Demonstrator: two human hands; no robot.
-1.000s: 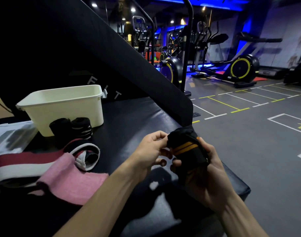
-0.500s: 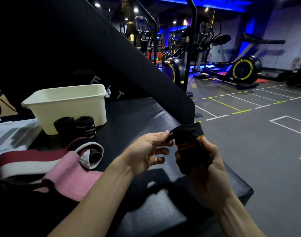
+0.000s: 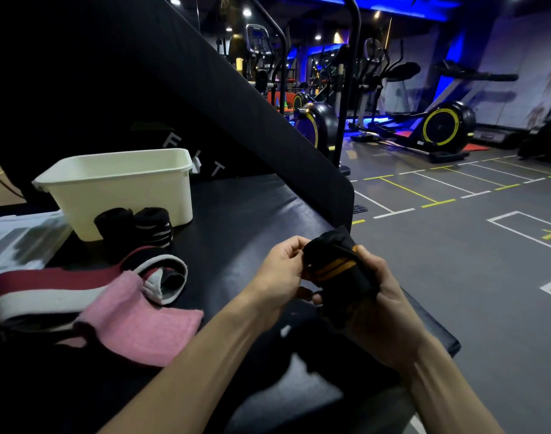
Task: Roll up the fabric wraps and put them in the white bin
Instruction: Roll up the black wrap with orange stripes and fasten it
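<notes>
Head view: our left hand (image 3: 280,270) pinches the wrap's (image 3: 340,270) end, right hand (image 3: 377,296) cups the roll; we should keep turns tight before the bin (image 3: 117,183).

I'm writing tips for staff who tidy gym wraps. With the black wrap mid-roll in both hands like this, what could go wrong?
1. The black and orange wrap is held in the air between the left hand and right hand; if either grip loosens, it may unroll.
2. It is held near the black pad's edge, so a dropped wrap could land on the floor.
</notes>
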